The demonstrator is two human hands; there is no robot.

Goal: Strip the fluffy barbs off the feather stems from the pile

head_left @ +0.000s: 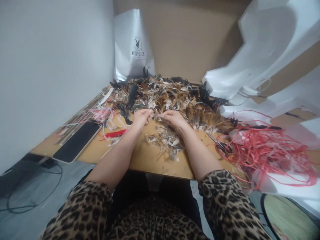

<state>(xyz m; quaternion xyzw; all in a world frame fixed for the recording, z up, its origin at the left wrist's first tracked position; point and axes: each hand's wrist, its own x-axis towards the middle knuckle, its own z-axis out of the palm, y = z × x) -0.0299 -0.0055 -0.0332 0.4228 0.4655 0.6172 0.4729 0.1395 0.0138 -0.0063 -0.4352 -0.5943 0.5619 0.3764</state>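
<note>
A large heap of brown, black and whitish feathers (165,93) covers the back of the wooden table (150,163). At its front edge my left hand (142,118) is closed in a pinch, fingertips among the feathers. Close beside it on the right, my right hand (174,119) pinches a small feather (158,116) between thumb and fingers. Whatever the left fingertips hold is too small to make out. Below the hands, between my forearms, lies a smaller loose pile of feathers (167,141).
A phone (77,141) lies at the left, near thin sticks (80,118), pink-white strips (102,114) and a red strip (115,133). Tangled red ribbon (267,153) and scissors (218,143) are at the right. A white bag (135,43) stands behind the heap.
</note>
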